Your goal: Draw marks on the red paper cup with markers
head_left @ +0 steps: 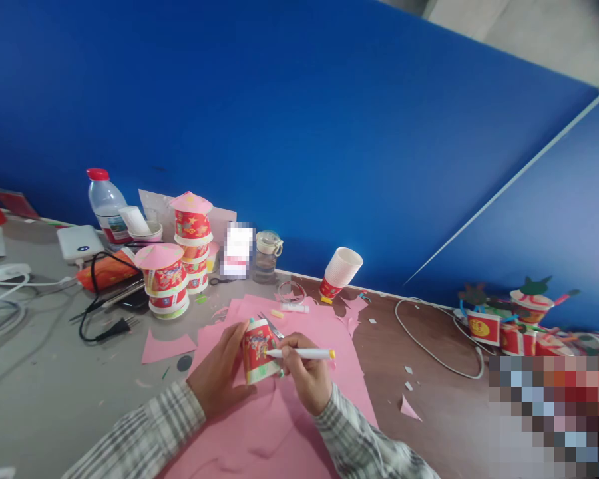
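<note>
My left hand [225,374] is wrapped around a red printed paper cup [258,342], tilted above pink paper [284,436]. In my right hand [307,379] is a white marker [307,354] with a yellow end, its tip at the cup's printed side. Behind the cup lie scissors [273,327], partly hidden. A white marker cap [294,308] and a small yellow piece [277,314] rest on the paper farther back.
Stacked cups with pink cone tops [193,216] stand at the back left, near a bottle [107,203] and a black cable [114,332]. A glass jar [265,259] and tilted white cups [343,266] are at the back. Cup crafts [524,326] sit right.
</note>
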The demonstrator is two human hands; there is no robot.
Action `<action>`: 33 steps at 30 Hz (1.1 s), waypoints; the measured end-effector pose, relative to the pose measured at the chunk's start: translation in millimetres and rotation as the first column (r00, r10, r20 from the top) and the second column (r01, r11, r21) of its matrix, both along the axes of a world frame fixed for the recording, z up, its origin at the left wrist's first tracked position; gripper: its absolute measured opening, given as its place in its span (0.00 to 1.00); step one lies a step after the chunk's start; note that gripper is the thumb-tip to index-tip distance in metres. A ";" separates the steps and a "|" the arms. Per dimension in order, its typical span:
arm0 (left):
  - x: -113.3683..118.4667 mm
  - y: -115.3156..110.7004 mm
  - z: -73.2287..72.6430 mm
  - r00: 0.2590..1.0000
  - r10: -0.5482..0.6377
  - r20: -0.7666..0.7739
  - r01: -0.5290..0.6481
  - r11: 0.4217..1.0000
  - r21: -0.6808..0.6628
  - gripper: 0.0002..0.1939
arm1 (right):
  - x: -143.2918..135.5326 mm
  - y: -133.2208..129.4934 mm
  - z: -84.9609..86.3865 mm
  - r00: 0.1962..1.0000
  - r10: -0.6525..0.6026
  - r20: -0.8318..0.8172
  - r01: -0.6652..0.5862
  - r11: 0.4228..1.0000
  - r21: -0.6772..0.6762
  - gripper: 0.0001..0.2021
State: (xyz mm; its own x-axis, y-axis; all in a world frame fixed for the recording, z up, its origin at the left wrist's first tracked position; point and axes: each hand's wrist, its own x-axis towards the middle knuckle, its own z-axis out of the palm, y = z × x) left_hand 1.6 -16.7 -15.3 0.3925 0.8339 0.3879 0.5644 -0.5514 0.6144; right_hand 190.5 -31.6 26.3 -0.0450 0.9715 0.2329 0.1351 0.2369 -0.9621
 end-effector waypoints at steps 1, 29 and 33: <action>-0.1 -0.1 0.0 1.000 0.002 0.001 -0.002 1.000 0.000 0.55 | -0.1 0.3 -0.1 1.000 0.002 -0.004 -0.002 1.000 -0.002 0.07; -0.8 0.8 -2.9 1.000 0.005 -0.016 -0.005 1.000 -0.003 0.55 | -2.3 3.3 1.4 0.990 0.000 -0.138 -0.014 0.995 -0.098 0.06; -0.8 0.9 -3.5 1.000 0.008 -0.014 -0.009 0.999 -0.032 0.56 | -3.6 2.3 0.4 0.992 -0.004 -0.129 -0.009 0.995 -0.097 0.06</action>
State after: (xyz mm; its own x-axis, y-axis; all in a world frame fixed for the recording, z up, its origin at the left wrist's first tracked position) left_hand 0.8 -15.8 -18.8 0.3906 0.8490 0.3558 0.5774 -0.5270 0.6235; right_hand 186.9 -29.3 26.7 -0.0228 0.9897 0.1416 0.0078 0.1418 -0.9899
